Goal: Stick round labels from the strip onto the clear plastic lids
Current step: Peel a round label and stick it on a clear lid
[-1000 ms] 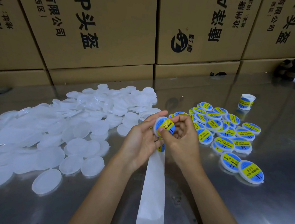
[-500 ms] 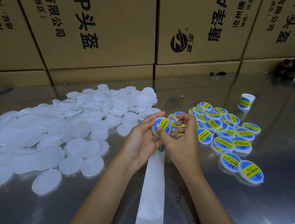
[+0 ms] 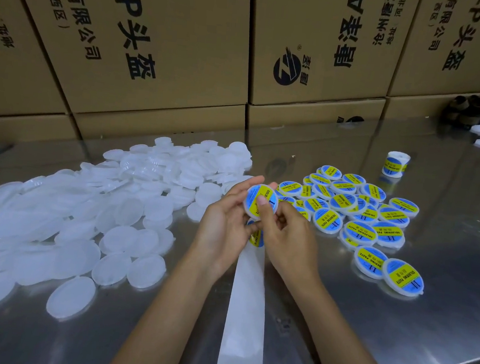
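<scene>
A: What has changed near us?

B: The backing strip runs as before toward the hands. The right hand has shifted its thumb onto the label's middle, pressing it flat; a second ago it sat at the edge.

A: So the label is on?

B: I judge it nearly seated. The left hand curls round the lid, which sits between both hands, raised above the table.

A: And farther off?

B: Labelled lids lie right, bare lids left, the label roll beyond.
</scene>
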The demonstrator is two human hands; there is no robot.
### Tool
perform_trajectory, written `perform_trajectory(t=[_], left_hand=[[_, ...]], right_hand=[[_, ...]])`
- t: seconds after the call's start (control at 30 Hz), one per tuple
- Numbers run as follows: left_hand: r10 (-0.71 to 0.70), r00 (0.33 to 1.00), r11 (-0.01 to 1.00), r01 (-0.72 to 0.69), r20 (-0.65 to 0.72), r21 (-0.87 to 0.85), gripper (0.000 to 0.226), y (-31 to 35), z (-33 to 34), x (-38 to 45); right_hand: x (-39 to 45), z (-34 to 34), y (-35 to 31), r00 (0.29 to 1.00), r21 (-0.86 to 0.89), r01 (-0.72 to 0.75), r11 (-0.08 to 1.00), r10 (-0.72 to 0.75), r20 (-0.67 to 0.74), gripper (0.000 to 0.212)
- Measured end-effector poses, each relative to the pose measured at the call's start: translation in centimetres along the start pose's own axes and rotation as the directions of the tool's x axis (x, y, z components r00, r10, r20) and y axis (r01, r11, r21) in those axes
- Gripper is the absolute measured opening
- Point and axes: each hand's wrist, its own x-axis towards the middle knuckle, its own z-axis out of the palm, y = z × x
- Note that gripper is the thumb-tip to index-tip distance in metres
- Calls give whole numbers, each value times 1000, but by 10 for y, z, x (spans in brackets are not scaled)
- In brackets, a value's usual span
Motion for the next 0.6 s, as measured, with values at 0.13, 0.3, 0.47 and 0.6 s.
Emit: perform_trajectory(t=[0.13, 0.3, 0.47, 0.6], left_hand=[[41, 999, 990, -42, 8, 136, 41, 0, 0, 0], [155, 988, 896, -140, -1, 421, 45, 0, -6, -4], [182, 983, 822, -142, -20, 551, 54, 6, -10, -4], [251, 961, 863, -167, -117, 476, 33, 7, -10, -5]], right_hand=[[1, -2, 0, 999, 10, 33, 999, -33, -29, 50], [4, -3, 2, 998, 12, 41, 999, -41, -46, 44], [6, -4, 4, 995, 28, 94, 995, -93, -30, 43], [4, -2, 2, 994, 127, 104, 986, -108, 27, 37]])
